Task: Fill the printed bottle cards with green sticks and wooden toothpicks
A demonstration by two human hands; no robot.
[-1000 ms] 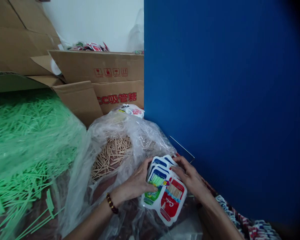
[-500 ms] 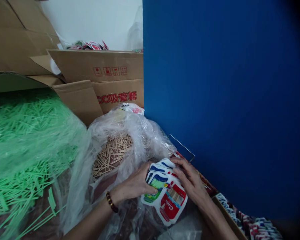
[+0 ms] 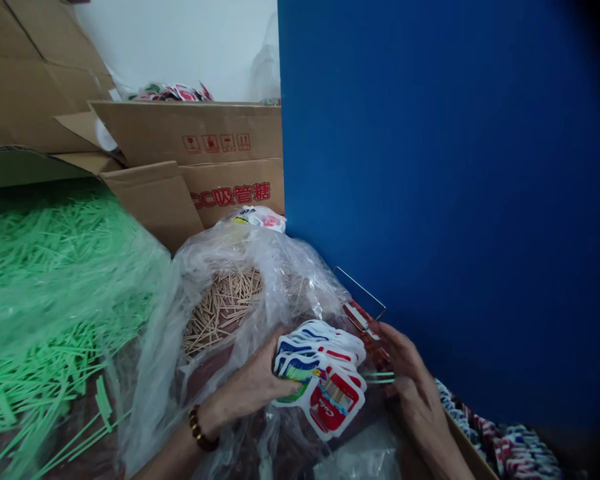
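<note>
My left hand (image 3: 250, 385) grips a fanned stack of printed packets (image 3: 320, 373) in blue, green and red, low in the middle of the view. My right hand (image 3: 405, 373) is just right of the stack, fingers pinched on a few thin green sticks (image 3: 379, 377) that point toward the packets. Behind the hands lies a clear plastic bag (image 3: 260, 267) holding tan wooden sticks (image 3: 225, 303).
A big heap of green sticks (image 3: 55, 280) in plastic fills the left. Cardboard boxes (image 3: 190, 160) stand behind. A tall blue panel (image 3: 445, 200) walls the right side. A wire bracket (image 3: 360, 293) juts from it. More packets (image 3: 510, 453) lie in a box at lower right.
My right hand has left the packet stack and now holds green sticks beside it. The left hand has tilted the stack flatter and shifted it slightly left.
</note>
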